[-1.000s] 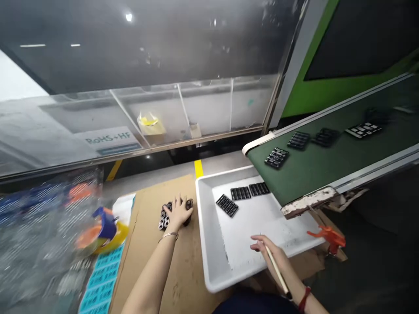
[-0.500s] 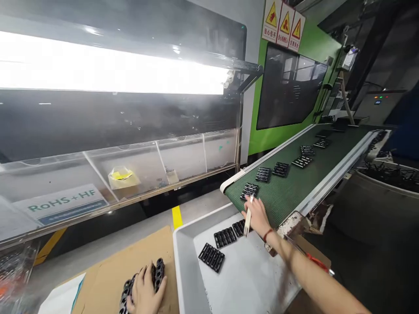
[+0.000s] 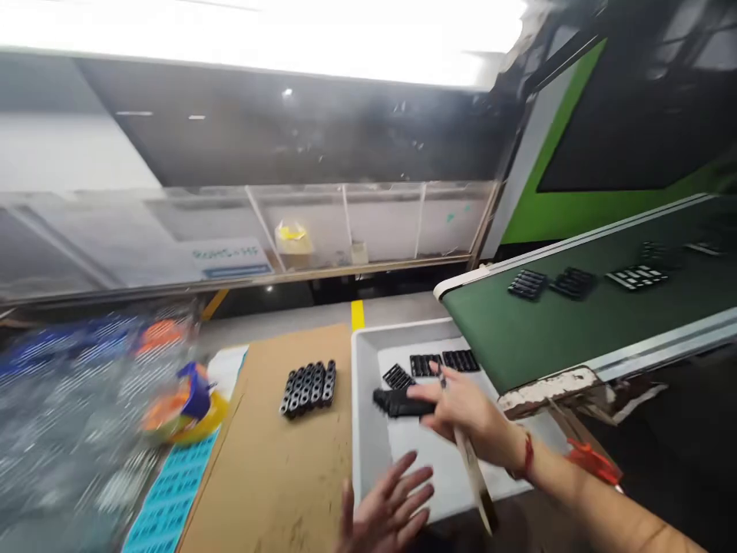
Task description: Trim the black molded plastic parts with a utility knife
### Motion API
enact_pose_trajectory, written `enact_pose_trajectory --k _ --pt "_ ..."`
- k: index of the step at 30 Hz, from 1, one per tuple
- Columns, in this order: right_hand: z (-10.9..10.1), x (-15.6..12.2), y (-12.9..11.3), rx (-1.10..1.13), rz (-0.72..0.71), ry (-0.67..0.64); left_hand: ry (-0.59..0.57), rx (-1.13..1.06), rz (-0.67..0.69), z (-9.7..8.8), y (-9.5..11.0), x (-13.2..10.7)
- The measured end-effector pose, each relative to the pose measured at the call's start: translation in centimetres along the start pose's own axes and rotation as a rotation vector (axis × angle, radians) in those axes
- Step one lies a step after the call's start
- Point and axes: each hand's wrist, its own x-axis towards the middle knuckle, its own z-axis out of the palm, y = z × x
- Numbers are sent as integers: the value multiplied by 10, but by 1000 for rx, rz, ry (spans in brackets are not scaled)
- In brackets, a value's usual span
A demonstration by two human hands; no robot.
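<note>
While the right hand [image 3: 466, 415] grips a black moulded part [image 3: 400, 402] above the white tray [image 3: 365, 399], the left hand [image 3: 385, 499] hangs open, wrist cut off by the frame.
Right fingers hide that part's end and also hold a pale stick [image 3: 473, 476], its lower end blurred. Three black parts [image 3: 423, 365] lie in the tray, just beside the held one. A black part cluster [image 3: 308, 388] sits on the cardboard sheet [image 3: 270, 468]; more ride the green conveyor belt [image 3: 553, 330]. Blurred clutter [image 3: 69, 399] far left is unreadable.
</note>
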Motion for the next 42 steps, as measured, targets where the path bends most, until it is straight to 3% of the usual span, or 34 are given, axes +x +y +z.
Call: enact_pose_trajectory --k 2,4,6,8,10,12,15,17,24,30,38,42 --pt "10 -8 -47 178 -172 -69 -35 -149 201 22 -7 4" --pt "13 -18 -78 399 -138 -64 21 -152 346 34 -11 -1" --pt "14 -29 -96 671 96 95 109 42 452 44 -13 -12" --pt "13 -38 -107 892 368 330 227 413 519 57 -13 -24" --pt "11 -43 -116 1001 540 463 336 770 508 72 -13 -34" --pt "7 -44 -124 1062 626 405 385 980 455 87 -13 -39" --pt "-1 -43 -137 1194 800 230 337 1116 459 103 -14 -41" --pt "-5 -42 -144 1277 891 226 320 1186 469 108 -15 -41" --pt "-8 -45 -158 1254 895 340 349 1297 404 112 -20 -46" --pt "-13 -46 -160 1196 920 322 344 1304 391 117 -17 -46" --pt "-17 -48 -155 1333 1028 257 328 1313 370 120 -14 -48" --pt "-19 -45 -157 1257 1007 264 321 1303 373 119 -15 -48"
